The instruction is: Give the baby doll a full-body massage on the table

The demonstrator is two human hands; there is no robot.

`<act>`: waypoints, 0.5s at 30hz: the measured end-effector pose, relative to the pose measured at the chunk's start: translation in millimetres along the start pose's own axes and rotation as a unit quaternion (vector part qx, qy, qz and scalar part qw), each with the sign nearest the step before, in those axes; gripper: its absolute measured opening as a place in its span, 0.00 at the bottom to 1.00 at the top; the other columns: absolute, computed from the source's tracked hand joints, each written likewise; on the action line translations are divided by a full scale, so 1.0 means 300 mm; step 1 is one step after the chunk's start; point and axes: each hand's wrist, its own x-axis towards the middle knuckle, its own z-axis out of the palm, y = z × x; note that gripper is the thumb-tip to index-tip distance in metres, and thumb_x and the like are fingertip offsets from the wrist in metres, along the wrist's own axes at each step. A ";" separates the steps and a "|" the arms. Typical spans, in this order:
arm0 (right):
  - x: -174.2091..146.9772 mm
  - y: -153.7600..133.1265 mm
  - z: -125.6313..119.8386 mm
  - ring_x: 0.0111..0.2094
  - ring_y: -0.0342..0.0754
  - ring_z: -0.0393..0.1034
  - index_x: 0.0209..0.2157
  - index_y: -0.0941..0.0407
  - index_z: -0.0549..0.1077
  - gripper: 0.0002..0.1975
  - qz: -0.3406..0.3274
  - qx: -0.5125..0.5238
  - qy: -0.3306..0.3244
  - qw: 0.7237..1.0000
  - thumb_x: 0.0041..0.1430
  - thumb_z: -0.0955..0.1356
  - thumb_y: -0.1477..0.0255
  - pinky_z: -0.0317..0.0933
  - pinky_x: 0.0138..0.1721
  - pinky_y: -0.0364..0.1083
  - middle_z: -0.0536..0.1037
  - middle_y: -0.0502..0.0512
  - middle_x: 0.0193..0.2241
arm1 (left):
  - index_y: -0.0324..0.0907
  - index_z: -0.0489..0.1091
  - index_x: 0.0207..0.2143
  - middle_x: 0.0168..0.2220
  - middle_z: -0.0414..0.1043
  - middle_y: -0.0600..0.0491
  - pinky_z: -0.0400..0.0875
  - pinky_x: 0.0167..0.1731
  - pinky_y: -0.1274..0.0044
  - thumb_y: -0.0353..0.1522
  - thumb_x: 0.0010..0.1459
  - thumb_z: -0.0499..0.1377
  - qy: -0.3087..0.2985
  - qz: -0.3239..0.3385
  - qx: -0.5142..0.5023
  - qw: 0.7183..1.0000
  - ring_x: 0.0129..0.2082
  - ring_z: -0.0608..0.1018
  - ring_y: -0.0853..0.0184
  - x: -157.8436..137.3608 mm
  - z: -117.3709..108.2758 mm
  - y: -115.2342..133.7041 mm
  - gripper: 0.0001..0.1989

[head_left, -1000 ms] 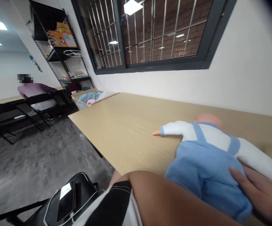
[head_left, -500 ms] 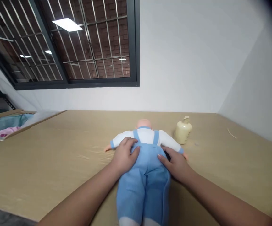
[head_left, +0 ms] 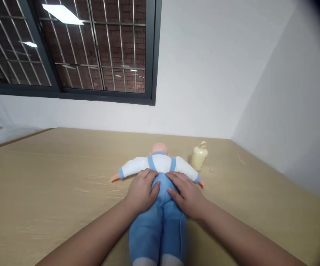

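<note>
A baby doll (head_left: pixel 164 192) in blue overalls and a white long-sleeved top lies stretched out on the table, its head at the far end and its arms spread. Its back is up and no face shows. My left hand (head_left: pixel 142 190) lies on the left side of the doll's waist, fingers extended and thumb apart. Across from it, my right hand (head_left: pixel 188 194) rests on the right side of the lower back, also with fingers stretched out. Both palms face down. The doll's feet run out of the bottom of the view.
A cream pump bottle (head_left: pixel 199 157) stands on the tan table (head_left: pixel 73 162), just beyond the doll's right arm. Behind it lie a thin pale strip (head_left: pixel 241 159) and a white wall (head_left: pixel 198 74). A barred window (head_left: pixel 107 48) is at the upper left.
My right hand has moved from the doll's right side up onto its lower back. The left hand stays at the waist. My view has turned to the right.
</note>
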 end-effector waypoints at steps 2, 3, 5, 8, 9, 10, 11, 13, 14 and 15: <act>0.020 -0.019 -0.028 0.57 0.57 0.65 0.59 0.54 0.67 0.22 0.010 0.002 -0.023 1.000 0.67 0.64 0.62 0.61 0.57 0.57 0.72 0.61 0.56 | 0.40 0.70 0.47 0.43 0.71 0.46 0.68 0.48 0.63 0.32 0.63 0.55 -0.009 -0.006 -0.008 1.000 0.45 0.73 0.56 -0.006 -0.005 0.010 0.11; 0.031 -0.029 -0.044 0.54 0.56 0.67 0.57 0.53 0.69 0.20 0.014 0.003 -0.033 0.999 0.66 0.65 0.63 0.62 0.55 0.56 0.74 0.60 0.54 | 0.41 0.70 0.46 0.43 0.71 0.47 0.68 0.47 0.63 0.32 0.62 0.56 -0.013 -0.005 -0.007 1.000 0.44 0.73 0.56 -0.011 -0.010 0.017 0.11; 0.051 -0.053 -0.075 0.49 0.53 0.69 0.52 0.52 0.71 0.14 0.022 0.001 -0.058 0.998 0.66 0.65 0.66 0.63 0.50 0.53 0.76 0.57 0.48 | 0.42 0.69 0.46 0.41 0.70 0.47 0.68 0.45 0.64 0.32 0.60 0.57 -0.021 0.007 -0.001 1.000 0.43 0.73 0.56 -0.023 -0.023 0.034 0.11; 0.071 -0.092 -0.099 0.41 0.51 0.71 0.43 0.52 0.73 0.07 0.036 -0.026 -0.086 0.995 0.65 0.65 0.69 0.61 0.42 0.49 0.77 0.53 0.38 | 0.43 0.70 0.42 0.38 0.69 0.48 0.67 0.41 0.66 0.32 0.60 0.57 -0.037 0.020 0.019 0.999 0.40 0.72 0.57 -0.034 -0.040 0.056 0.08; 0.073 -0.104 -0.096 0.39 0.51 0.70 0.40 0.53 0.73 0.06 0.039 -0.043 -0.087 0.995 0.64 0.65 0.69 0.60 0.40 0.49 0.76 0.53 0.36 | 0.43 0.70 0.39 0.37 0.69 0.49 0.67 0.39 0.66 0.32 0.60 0.56 -0.043 0.021 0.030 0.998 0.39 0.72 0.58 -0.035 -0.044 0.060 0.06; 0.072 -0.115 -0.087 0.37 0.51 0.69 0.37 0.53 0.72 0.04 0.039 -0.062 -0.083 0.994 0.64 0.65 0.69 0.59 0.38 0.49 0.75 0.53 0.34 | 0.43 0.70 0.37 0.36 0.68 0.49 0.67 0.38 0.67 0.32 0.60 0.56 -0.049 0.023 0.041 0.998 0.38 0.72 0.58 -0.033 -0.046 0.062 0.04; 0.070 -0.124 -0.074 0.36 0.51 0.68 0.35 0.54 0.71 0.04 0.036 -0.084 -0.076 0.993 0.63 0.65 0.70 0.57 0.37 0.49 0.74 0.53 0.33 | 0.43 0.69 0.34 0.35 0.68 0.49 0.66 0.37 0.67 0.32 0.59 0.56 -0.058 0.029 0.052 0.997 0.37 0.72 0.58 -0.030 -0.048 0.062 0.03; 0.063 -0.134 -0.040 0.35 0.52 0.65 0.33 0.55 0.69 0.02 0.016 -0.125 -0.063 0.990 0.61 0.65 0.72 0.56 0.36 0.49 0.73 0.55 0.33 | 0.43 0.69 0.32 0.33 0.67 0.50 0.65 0.36 0.68 0.31 0.58 0.57 -0.074 0.046 0.070 0.994 0.36 0.71 0.59 -0.021 -0.048 0.058 0.03; 0.060 -0.135 -0.023 0.35 0.52 0.64 0.33 0.55 0.69 0.02 0.004 -0.140 -0.058 0.988 0.60 0.65 0.73 0.55 0.36 0.50 0.72 0.56 0.33 | 0.43 0.69 0.32 0.33 0.67 0.50 0.65 0.36 0.68 0.31 0.57 0.57 -0.082 0.055 0.075 0.992 0.36 0.71 0.59 -0.016 -0.047 0.056 0.02; 0.057 -0.132 -0.007 0.35 0.52 0.63 0.33 0.55 0.68 0.01 -0.006 -0.148 -0.053 0.988 0.59 0.65 0.74 0.55 0.36 0.50 0.72 0.56 0.33 | 0.43 0.70 0.32 0.32 0.67 0.50 0.65 0.36 0.68 0.31 0.57 0.57 -0.089 0.062 0.077 0.991 0.36 0.71 0.59 -0.011 -0.046 0.053 0.02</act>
